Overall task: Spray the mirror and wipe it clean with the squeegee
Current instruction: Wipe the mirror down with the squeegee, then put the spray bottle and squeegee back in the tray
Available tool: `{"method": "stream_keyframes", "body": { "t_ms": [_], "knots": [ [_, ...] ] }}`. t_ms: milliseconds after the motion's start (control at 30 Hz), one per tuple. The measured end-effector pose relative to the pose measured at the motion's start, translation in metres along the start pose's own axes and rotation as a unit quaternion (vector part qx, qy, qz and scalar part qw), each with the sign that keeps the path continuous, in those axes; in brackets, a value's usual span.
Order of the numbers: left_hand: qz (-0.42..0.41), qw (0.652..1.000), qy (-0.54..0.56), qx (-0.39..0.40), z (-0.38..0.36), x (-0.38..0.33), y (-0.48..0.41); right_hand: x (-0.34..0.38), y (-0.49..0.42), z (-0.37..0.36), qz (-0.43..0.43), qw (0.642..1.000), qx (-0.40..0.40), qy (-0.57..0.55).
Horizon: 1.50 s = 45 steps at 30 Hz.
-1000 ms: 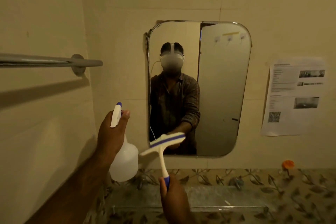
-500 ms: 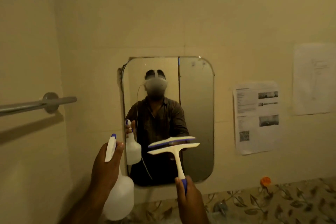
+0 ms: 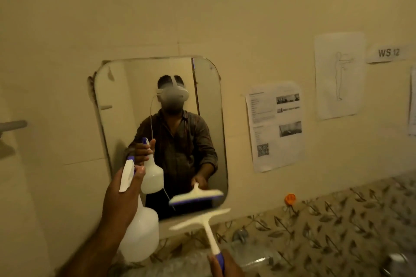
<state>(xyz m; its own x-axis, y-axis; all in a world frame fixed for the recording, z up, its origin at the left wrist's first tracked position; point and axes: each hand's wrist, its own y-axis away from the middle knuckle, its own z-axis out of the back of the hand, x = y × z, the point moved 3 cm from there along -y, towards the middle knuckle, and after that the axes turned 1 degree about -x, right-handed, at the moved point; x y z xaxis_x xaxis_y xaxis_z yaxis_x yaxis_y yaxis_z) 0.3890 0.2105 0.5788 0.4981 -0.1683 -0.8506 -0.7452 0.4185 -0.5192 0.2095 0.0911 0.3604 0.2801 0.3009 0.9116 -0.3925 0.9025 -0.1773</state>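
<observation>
Now up at the mirror (image 3: 157, 105), both tools raised, no spray yet.
L hand (image 3: 119, 200) grips spray bottle (image 3: 139, 234) w/ nozzle toward glass, closer than 1 s ago; R hand (image 3: 225, 265) clasps squeegee (image 3: 202, 220) handle, blade now just below mirror's lower edge. View has swung right, more wall papers (image 3: 276, 128) showing. Likely next: pull trigger.

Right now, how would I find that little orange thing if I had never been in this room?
Start at the mirror on the wall and look to the right of its bottom corner, below the paper with the square code. Where the plain wall meets the leaf-patterned tiles sits the small orange thing. It is the only bright orange spot there.
</observation>
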Motion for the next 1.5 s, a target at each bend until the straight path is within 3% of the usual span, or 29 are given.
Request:
{"method": "stream_keyframes", "body": {
  "t_ms": [67, 233, 333, 600, 833, 1133, 1333, 1500],
  "knots": [
    [0.004, 1.000, 0.002, 0.008, -0.018, -0.001, 0.008, 0.005, 0.004, 0.032, -0.027, 0.999, -0.004, -0.042],
    [0.034, 0.999, -0.005, 0.022, -0.061, 0.002, 0.025, 0.023, -0.017, 0.077, 0.013, 0.996, 0.027, -0.087],
    [0.053, 0.998, -0.009, 0.025, -0.084, 0.006, 0.032, 0.023, -0.033, 0.070, 0.015, 0.997, 0.023, -0.067],
    [0.025, 0.998, -0.037, 0.034, -0.111, 0.006, 0.043, -0.037, -0.026, 0.076, -0.100, 0.993, 0.051, 0.021],
    [0.031, 0.996, -0.003, 0.079, -0.166, -0.003, 0.071, -0.073, -0.007, 0.187, -0.054, 0.991, 0.006, -0.121],
    [-0.011, 0.979, 0.021, 0.203, -0.299, 0.002, 0.158, -0.188, 0.015, 0.294, -0.172, 0.964, -0.158, -0.130],
    [0.036, 0.954, 0.026, 0.297, -0.389, 0.053, 0.242, -0.298, 0.040, 0.313, -0.286, 0.940, -0.158, -0.102],
    [0.086, 0.937, -0.047, 0.335, -0.447, 0.136, 0.316, -0.386, 0.052, 0.294, -0.375, 0.912, -0.125, -0.109]
  ]
}}
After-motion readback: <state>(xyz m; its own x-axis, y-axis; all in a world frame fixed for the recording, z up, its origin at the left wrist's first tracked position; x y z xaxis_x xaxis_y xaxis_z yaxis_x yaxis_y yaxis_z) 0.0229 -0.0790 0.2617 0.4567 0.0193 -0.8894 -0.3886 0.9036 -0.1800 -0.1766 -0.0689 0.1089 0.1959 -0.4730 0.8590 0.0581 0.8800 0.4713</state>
